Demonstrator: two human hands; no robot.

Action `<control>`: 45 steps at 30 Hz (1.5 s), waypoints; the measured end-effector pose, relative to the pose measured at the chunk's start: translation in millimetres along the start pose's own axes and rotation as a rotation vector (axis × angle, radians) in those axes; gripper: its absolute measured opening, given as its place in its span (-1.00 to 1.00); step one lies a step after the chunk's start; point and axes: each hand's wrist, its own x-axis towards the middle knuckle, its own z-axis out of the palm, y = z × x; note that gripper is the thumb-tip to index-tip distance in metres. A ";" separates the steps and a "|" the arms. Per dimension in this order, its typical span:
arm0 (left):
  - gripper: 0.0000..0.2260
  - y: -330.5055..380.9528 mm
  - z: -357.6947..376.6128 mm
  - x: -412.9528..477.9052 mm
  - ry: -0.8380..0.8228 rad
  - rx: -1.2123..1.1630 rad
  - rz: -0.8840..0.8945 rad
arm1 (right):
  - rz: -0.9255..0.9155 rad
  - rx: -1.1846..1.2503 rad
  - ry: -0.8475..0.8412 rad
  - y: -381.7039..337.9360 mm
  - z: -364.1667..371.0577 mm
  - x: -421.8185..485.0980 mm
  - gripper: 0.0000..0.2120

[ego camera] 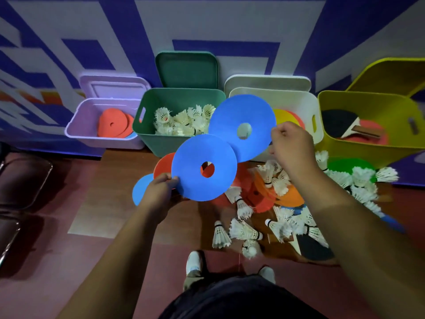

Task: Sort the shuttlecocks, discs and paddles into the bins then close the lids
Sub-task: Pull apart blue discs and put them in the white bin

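R hand (292,146) pinches the upper blue disc (230,118) at its right rim; the disc lies left of the grip, near the white bin (276,91). L hand (158,192) grips the lower blue disc (195,180).

A disc bin (92,139) stands left of the shuttlecock bin (156,143); a second disc bin (308,104) and the paddle bin (358,153) stand right of it; loose shuttlecocks (243,231) lie before it.

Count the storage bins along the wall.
4, in a row by the wall: purple bin far left, green bin next, white bin right of centre, yellow bin far right. No others seem hidden.
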 end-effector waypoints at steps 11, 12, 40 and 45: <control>-0.88 69.9 78.9 3.8 -0.159 -0.029 0.116 | 0.318 0.229 -0.064 32.6 -40.3 12.2 -0.72; -0.88 74.5 87.9 5.1 -0.162 -0.028 0.118 | 0.319 0.217 -0.085 36.6 -41.8 6.4 -0.74; -0.91 -12.4 102.8 24.9 -0.058 0.259 -0.064 | 0.305 -0.027 -0.497 103.1 9.1 -46.1 -0.79; -0.85 -37.8 64.2 15.9 -0.005 0.259 -0.164 | 0.253 -0.065 -0.594 87.5 51.6 -44.1 -0.83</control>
